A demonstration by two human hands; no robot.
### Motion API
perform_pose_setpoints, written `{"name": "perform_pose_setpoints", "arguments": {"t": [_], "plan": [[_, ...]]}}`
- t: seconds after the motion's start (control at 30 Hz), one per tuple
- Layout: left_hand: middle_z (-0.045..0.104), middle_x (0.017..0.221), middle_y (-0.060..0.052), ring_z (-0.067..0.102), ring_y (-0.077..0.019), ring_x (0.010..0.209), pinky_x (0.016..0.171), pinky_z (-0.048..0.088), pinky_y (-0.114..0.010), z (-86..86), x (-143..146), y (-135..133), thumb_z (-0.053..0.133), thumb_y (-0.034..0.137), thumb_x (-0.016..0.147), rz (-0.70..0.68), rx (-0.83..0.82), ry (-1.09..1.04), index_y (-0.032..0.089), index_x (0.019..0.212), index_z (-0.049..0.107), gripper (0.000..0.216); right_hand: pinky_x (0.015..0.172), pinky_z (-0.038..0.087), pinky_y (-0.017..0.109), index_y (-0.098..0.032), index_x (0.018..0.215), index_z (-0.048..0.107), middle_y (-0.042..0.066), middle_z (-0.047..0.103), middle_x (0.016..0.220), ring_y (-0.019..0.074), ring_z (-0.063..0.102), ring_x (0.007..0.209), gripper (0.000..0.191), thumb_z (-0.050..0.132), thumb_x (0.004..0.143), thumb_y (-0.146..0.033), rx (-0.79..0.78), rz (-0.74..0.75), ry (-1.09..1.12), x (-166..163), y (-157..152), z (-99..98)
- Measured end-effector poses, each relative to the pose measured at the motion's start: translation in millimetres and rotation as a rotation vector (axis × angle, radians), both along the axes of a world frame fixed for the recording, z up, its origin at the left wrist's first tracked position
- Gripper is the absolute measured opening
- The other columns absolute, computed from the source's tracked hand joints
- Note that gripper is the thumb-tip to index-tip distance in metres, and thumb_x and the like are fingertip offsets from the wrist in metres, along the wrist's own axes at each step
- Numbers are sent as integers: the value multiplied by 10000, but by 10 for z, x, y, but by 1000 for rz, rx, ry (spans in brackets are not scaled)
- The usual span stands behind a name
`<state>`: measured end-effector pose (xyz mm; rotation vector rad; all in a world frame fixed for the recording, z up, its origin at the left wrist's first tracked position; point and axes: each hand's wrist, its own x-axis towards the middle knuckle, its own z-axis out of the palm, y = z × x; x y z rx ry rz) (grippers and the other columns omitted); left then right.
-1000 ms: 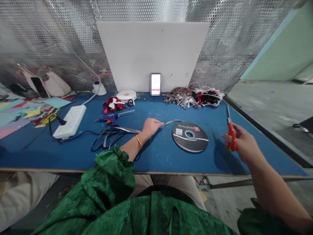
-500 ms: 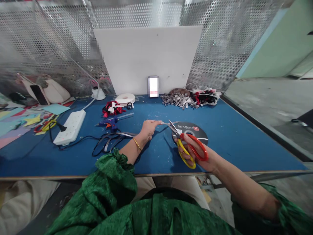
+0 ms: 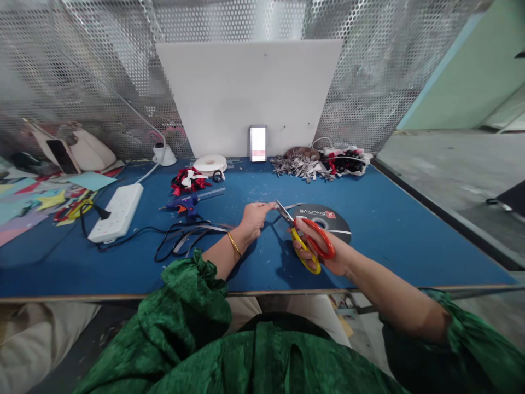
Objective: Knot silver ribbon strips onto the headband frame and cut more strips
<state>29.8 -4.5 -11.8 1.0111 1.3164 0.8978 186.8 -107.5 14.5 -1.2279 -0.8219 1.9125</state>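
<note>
My left hand (image 3: 251,220), a gold bangle at its wrist, pinches the end of a thin grey ribbon (image 3: 293,206) between thumb and finger. That ribbon runs right to a black spool (image 3: 341,223) lying flat on the table. My right hand (image 3: 339,257) is wrapped round the handles of a pair of scissors (image 3: 327,242), one red and one yellow. The blades point up and left, their tips close beside my left fingertips at the ribbon. Whether they touch the ribbon, I cannot tell. Part of the spool is hidden behind the scissors and right hand.
Left of my hands lie loose ribbon strips (image 3: 186,238), a blue glue gun (image 3: 185,205) and a white power strip (image 3: 117,213) with a black cord. At the back are a white roll (image 3: 210,163), a phone (image 3: 258,143) and a pile of grey bows (image 3: 303,167).
The scissors in my right hand have moved left and slightly up, bringing the tips to my left fingertips. The blades look closer together. My left hand has shifted slightly right.
</note>
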Motion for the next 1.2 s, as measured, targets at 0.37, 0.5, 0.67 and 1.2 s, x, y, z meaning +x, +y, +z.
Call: {"name": "perform_pose_setpoints", "arguments": {"t": [0.37, 0.5, 0.67, 1.2], "plan": [[246, 397, 108, 152, -30, 375, 415, 91, -235, -28, 32, -36, 695, 376, 741, 11, 42, -28, 110, 783, 688, 269, 306, 342, 170, -231, 1014, 544, -63, 475, 615, 57, 366, 388, 464, 616, 799, -636, 27, -52, -37, -52, 42, -49], [265, 396, 109, 152, -27, 362, 402, 82, -237, -59, 55, -46, 693, 359, 743, 20, 53, -56, 109, 780, 685, 253, 312, 316, 154, -239, 1020, 542, -68, 463, 613, 45, 346, 387, 469, 612, 797, -646, 28, -68, -31, -73, 27, -42], [257, 384, 110, 134, -24, 352, 395, 60, -242, -56, 75, -63, 702, 331, 739, 27, 45, -82, 113, 753, 670, 221, 307, 297, 143, -247, 1011, 541, -71, 450, 609, 42, 334, 384, 468, 621, 786, -650, 39, -99, -48, -110, 6, -11], [221, 410, 110, 146, -25, 354, 394, 60, -231, -58, 44, -5, 710, 297, 749, 32, -23, -132, 121, 769, 654, 185, 296, 332, 177, -218, 1025, 543, -59, 464, 608, 64, 371, 357, 371, 548, 878, -559, 105, -78, -47, -123, 18, -153]]}}
